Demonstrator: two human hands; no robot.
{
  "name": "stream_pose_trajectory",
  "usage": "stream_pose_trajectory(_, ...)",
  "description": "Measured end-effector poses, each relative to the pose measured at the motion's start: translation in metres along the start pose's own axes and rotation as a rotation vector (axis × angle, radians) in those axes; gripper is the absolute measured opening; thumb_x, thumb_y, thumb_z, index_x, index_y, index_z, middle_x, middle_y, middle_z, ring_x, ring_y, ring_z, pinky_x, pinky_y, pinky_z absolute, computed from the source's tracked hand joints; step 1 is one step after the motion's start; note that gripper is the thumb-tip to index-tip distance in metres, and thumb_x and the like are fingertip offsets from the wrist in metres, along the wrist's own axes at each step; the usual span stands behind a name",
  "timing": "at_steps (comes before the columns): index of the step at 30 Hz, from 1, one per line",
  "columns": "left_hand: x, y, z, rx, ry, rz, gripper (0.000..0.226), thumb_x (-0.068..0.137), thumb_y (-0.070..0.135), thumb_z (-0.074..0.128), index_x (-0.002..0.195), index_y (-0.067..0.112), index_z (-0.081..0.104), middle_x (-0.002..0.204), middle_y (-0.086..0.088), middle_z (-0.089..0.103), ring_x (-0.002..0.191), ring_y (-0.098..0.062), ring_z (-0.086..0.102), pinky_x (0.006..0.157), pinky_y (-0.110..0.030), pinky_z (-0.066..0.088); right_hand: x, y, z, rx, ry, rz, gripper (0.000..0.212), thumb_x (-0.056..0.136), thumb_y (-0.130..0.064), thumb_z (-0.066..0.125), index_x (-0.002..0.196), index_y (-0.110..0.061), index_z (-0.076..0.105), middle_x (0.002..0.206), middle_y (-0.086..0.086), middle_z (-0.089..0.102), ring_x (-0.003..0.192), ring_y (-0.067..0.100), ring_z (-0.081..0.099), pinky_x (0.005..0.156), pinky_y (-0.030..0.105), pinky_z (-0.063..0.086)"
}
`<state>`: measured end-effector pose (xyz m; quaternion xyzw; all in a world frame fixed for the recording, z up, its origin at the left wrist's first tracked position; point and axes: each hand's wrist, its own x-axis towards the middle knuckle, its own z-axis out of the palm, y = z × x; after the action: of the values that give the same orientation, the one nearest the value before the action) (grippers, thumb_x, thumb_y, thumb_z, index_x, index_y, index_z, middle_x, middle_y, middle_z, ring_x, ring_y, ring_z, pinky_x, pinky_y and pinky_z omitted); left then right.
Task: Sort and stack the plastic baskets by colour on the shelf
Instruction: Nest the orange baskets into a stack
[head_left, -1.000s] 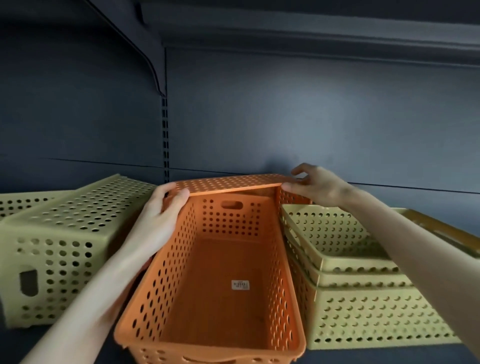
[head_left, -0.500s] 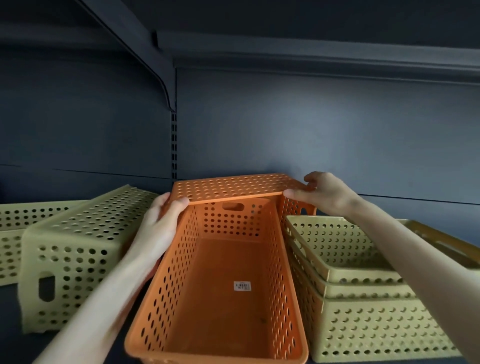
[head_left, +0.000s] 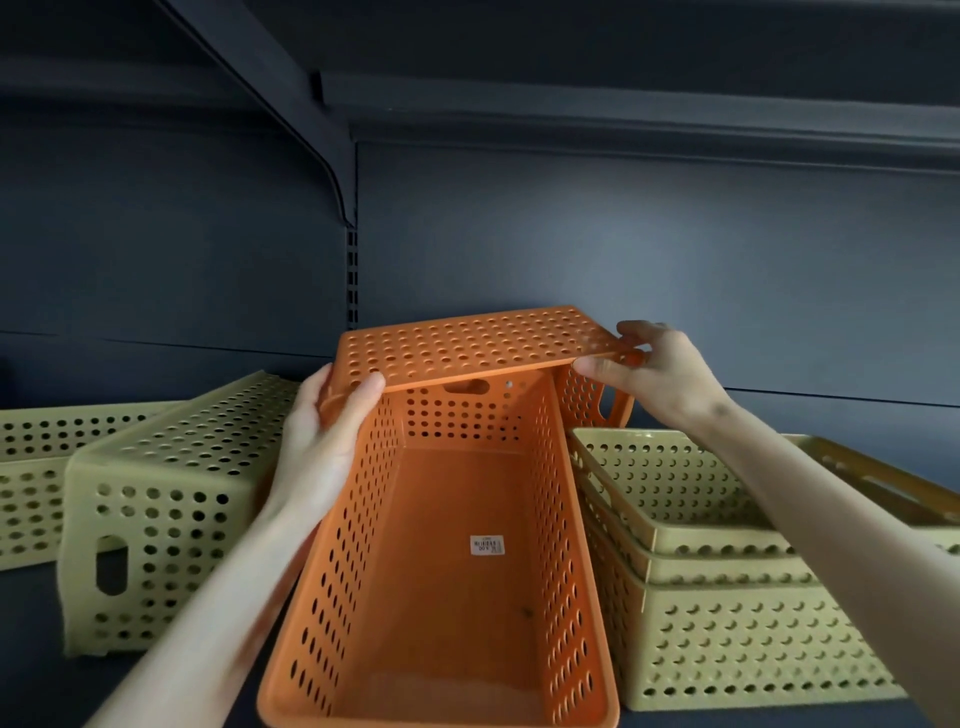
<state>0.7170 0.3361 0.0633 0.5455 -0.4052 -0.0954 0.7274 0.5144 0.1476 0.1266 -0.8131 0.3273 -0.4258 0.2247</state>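
Holding an upturned orange basket (head_left: 467, 345) at shelf height, both hands sit at its near corners: left hand (head_left: 324, 441) wraps the left corner with thumb on top, right hand (head_left: 660, 374) pinches the right corner with fingers above and thumb below. That basket shows its perforated base upward, slightly tilted, mouth down over the far end of a second orange basket (head_left: 447, 561). Lower basket stands upright on the dark shelf (head_left: 31, 623), long and deep, walls dotted with round holes, a slot handle in its far wall. Inside it: only a small white label (head_left: 487, 545) stuck to the floor, print too small to read. Left of it, touching or just beside, an overturned pale green basket (head_left: 166, 514) with an oval handle cut-out; another green one (head_left: 31, 467) lies behind that. Right side, a nested green stack (head_left: 727, 597) of perhaps three baskets, open side up, top one empty; the right forearm crosses over it. Behind the stack, a darker yellowish rim (head_left: 883, 478), mostly hidden. Dark back panel (head_left: 649, 260) and bracket (head_left: 291, 98) above.
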Motion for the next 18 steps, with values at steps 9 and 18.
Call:
stream_pose_trajectory(9,0.005,-0.003,-0.003,0.009,0.099,0.090,0.046,0.090,0.025,0.056,0.134,0.027,0.044,0.104,0.021,0.057,0.097,0.006,0.056,0.071,-0.005,0.043,-0.005,-0.004,0.001,0.125,0.064,-0.039,0.089,0.069,-0.039,0.079,0.141,-0.004,0.039,0.135,0.009,0.048,0.100,0.012,0.055,0.059,0.005,0.042)
stream_pose_trajectory(18,0.011,-0.010,-0.003,-0.004,0.077,0.084,0.054,0.091,0.024,0.056,0.141,0.031,0.037,0.106,0.024,0.056,0.100,0.005,0.056,0.073,-0.009,0.042,-0.007,-0.006,-0.001,0.148,-0.034,0.024,0.055,0.067,-0.037,0.081,0.111,-0.014,0.057,0.093,-0.008,0.064,0.085,0.005,0.062,0.062,0.011,0.040)
